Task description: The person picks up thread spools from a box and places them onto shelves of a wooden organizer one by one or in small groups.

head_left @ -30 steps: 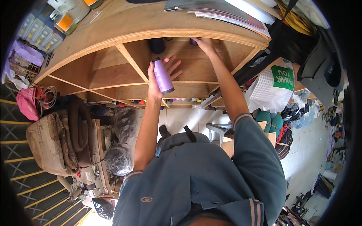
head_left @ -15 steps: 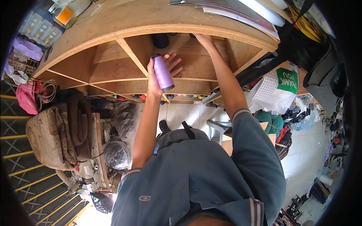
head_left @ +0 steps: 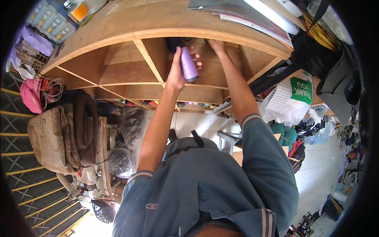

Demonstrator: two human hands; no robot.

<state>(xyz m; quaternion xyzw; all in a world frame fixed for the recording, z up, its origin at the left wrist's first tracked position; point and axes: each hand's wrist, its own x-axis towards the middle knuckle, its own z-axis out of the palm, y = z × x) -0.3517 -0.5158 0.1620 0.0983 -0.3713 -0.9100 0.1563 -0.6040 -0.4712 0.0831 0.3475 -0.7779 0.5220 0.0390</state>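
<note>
Watching from afar, I hold 1 lilac thread cone point(head_left: 189, 65) in left hand point(head_left: 177, 72), thumb along its side, fingers curled behind. Cone tilts at mouth of wooden compartment point(head_left: 216, 68), near dark spool point(head_left: 173, 42). Right hand point(head_left: 216, 46) reaches inside too; fingers mostly hidden, grip I cannot tell.

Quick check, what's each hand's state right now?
Left hand: holding a lilac thread cone.
Right hand: partly hidden inside the wooden compartment; grip cannot be told.
</note>
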